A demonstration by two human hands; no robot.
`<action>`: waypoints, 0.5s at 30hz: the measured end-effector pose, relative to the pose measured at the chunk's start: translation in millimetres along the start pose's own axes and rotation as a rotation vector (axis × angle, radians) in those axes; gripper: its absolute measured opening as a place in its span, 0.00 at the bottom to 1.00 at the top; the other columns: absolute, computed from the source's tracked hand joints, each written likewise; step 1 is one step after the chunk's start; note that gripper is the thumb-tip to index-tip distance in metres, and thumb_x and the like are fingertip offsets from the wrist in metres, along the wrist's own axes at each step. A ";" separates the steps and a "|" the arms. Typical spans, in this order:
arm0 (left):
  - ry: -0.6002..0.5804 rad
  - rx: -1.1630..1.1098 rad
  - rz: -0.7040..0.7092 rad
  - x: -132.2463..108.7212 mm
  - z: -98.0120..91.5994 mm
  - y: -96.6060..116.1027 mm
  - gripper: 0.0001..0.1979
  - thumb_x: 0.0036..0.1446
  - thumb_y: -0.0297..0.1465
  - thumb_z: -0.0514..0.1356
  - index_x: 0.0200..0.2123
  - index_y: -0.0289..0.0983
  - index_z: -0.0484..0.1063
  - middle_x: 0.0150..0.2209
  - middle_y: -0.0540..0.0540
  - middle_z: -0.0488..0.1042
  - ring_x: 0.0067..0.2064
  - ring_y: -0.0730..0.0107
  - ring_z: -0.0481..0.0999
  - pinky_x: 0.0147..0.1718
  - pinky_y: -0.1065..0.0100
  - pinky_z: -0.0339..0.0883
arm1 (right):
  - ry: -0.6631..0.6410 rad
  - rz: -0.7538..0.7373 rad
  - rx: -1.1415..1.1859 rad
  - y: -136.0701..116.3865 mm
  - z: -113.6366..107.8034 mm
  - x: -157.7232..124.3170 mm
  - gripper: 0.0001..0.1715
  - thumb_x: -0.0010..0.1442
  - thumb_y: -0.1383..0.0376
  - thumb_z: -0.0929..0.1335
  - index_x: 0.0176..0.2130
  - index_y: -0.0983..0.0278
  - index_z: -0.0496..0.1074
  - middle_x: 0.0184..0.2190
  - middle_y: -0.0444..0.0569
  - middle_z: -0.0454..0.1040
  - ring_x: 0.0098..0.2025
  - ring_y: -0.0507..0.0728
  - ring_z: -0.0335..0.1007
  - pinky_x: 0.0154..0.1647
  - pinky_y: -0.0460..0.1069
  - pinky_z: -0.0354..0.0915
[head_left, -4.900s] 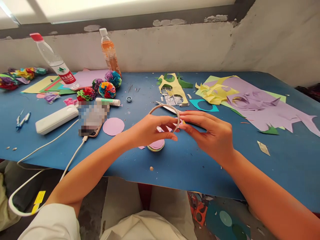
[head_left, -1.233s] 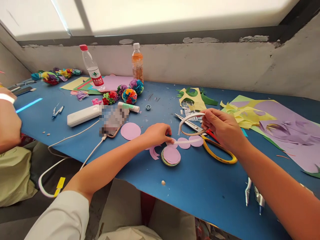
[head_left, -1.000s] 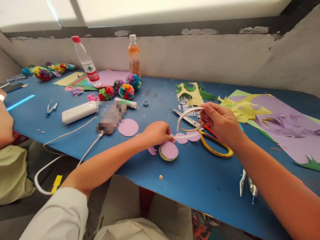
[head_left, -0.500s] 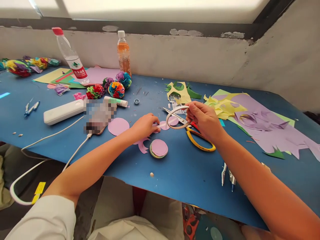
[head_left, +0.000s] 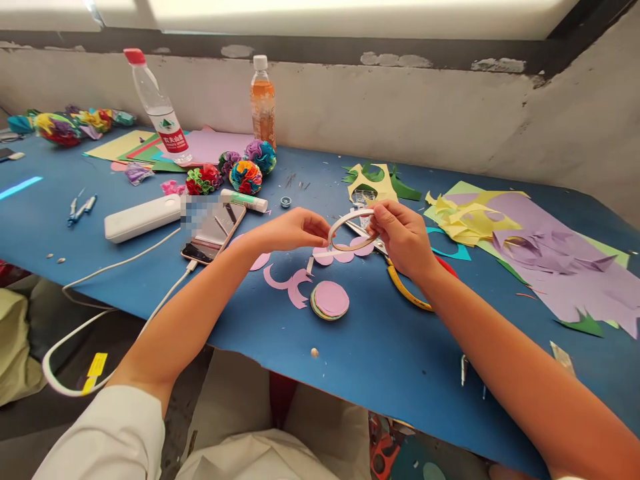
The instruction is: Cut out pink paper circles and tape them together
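My right hand (head_left: 403, 237) pinches a thin roll of double-sided tape (head_left: 350, 230) and holds it just above the blue table (head_left: 390, 347). My left hand (head_left: 295, 230) has its thumb and fingers pinched at the roll's left edge, on the tape's loose end. Under the roll lie small pink paper circles (head_left: 345, 253). A stack of paper circles (head_left: 330, 300), pink on top, sits nearer me, with pink crescent offcuts (head_left: 290, 283) beside it. Yellow-handled scissors (head_left: 407, 293) lie under my right wrist.
A phone (head_left: 213, 227) on a white cable lies left, next to a white power bank (head_left: 143, 218) and a glue stick (head_left: 245, 200). Paper flower balls (head_left: 245, 177), two bottles (head_left: 263, 100) and coloured sheets sit at the back. Cut paper scraps (head_left: 540, 247) cover the right.
My left hand lifted off the table and came to the tape roll's left edge. My right hand kept hold of the roll. The view shifted.
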State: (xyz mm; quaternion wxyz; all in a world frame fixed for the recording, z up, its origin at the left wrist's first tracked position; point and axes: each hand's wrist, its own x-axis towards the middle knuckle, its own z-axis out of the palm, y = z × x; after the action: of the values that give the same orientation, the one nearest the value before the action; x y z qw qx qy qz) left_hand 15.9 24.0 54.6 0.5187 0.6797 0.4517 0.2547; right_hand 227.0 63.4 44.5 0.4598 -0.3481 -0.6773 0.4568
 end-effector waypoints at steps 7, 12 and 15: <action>-0.016 0.083 -0.062 2.4 -0.9 -5.4 0.06 0.51 0.31 0.61 0.32 0.35 0.76 0.34 0.50 0.78 0.39 0.72 0.75 0.45 0.69 0.67 | -0.011 0.007 -0.111 -1.5 -2.7 -0.6 0.15 0.56 0.51 0.68 0.28 0.59 0.69 0.20 0.40 0.55 0.24 0.51 0.54 0.27 0.49 0.54; -0.023 0.066 -0.116 3.1 0.1 -5.9 0.06 0.49 0.32 0.62 0.30 0.35 0.74 0.31 0.50 0.76 0.35 0.73 0.73 0.40 0.69 0.66 | -0.015 -0.035 -0.326 -9.0 -5.4 -3.2 0.16 0.58 0.50 0.67 0.29 0.59 0.69 0.21 0.42 0.59 0.25 0.53 0.54 0.27 0.49 0.53; -0.018 0.090 -0.162 4.0 2.1 -5.0 0.05 0.49 0.30 0.61 0.30 0.35 0.74 0.29 0.50 0.75 0.34 0.73 0.73 0.38 0.69 0.66 | -0.047 -0.113 -0.472 -15.6 -6.5 -5.7 0.15 0.59 0.52 0.66 0.28 0.59 0.70 0.20 0.43 0.60 0.24 0.53 0.53 0.27 0.50 0.51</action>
State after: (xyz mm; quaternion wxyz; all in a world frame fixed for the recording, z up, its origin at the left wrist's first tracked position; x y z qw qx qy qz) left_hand 17.8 26.7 48.7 0.5106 0.6659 0.5114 0.1854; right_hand 234.2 55.0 58.4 0.3745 -0.3965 -0.7943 0.2675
